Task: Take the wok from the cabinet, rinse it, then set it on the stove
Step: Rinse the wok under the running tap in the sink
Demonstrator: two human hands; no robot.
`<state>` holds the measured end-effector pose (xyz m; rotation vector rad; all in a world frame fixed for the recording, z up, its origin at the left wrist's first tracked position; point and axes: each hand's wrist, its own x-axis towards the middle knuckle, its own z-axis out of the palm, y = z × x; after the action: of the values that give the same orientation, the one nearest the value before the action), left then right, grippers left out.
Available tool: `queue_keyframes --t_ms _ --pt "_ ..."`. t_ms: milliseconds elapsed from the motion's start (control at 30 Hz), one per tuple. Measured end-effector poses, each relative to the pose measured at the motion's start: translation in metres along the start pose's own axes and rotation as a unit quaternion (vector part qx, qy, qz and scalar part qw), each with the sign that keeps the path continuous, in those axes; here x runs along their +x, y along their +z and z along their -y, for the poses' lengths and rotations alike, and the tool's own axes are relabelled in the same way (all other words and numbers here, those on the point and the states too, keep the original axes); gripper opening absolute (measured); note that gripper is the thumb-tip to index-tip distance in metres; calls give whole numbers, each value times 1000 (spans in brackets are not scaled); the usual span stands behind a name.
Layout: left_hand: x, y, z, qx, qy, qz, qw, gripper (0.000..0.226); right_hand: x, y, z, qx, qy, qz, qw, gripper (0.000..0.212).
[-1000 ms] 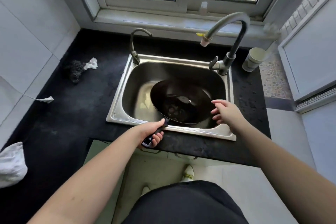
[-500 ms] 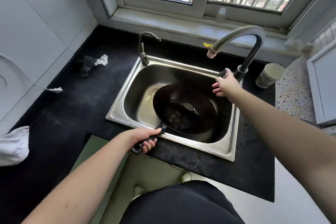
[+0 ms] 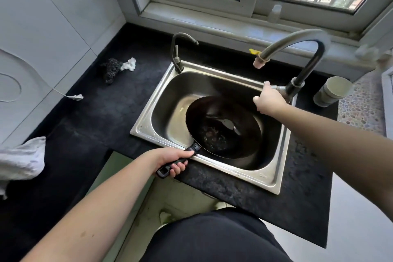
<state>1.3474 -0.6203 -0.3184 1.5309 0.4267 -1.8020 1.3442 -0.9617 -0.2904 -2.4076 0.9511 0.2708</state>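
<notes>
A black wok (image 3: 223,127) lies inside the steel sink (image 3: 148,121), its bowl dark with a little water or residue at the bottom. Its black handle sticks out over the sink's front rim, and my left hand (image 3: 170,158) is shut around it. My right hand (image 3: 269,100) reaches to the back right of the sink and grips the lever of the tall grey faucet (image 3: 297,49). The faucet's spout ends above the sink's back edge; no water is visibly running.
A second small tap (image 3: 177,55) stands at the sink's back left. A dark scrubber (image 3: 110,68) and white scrap lie on the black counter (image 3: 95,112) to the left. A cloth (image 3: 21,159) sits far left. A grey cup (image 3: 332,91) stands right of the faucet.
My right hand rose from the wok's right rim to the faucet lever and closed on it. My left hand kept hold of the wok handle; the view shifted slightly.
</notes>
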Motion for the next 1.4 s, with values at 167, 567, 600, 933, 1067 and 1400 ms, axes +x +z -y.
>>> queue_keyframes --t_ms 167,567,600,933,1067,1400 --pt "0 1 -2 6 1 4 1000 41 -7 2 -4 6 19 37 999 85" --pt "6 -2 -2 13 -11 5 1000 28 -135 100 27 268 70 200 940 15" --pt "6 -2 -2 13 -12 5 1000 27 -146 108 32 286 73 237 926 14" --pt "-2 6 -2 13 -6 3 1000 22 -185 160 58 422 206 304 829 22" --pt "-8 8 0 20 13 -13 1000 27 -184 160 70 474 244 282 797 18" --pt "-32 19 9 172 97 -76 977 27 -194 172 100 602 323 254 685 32"
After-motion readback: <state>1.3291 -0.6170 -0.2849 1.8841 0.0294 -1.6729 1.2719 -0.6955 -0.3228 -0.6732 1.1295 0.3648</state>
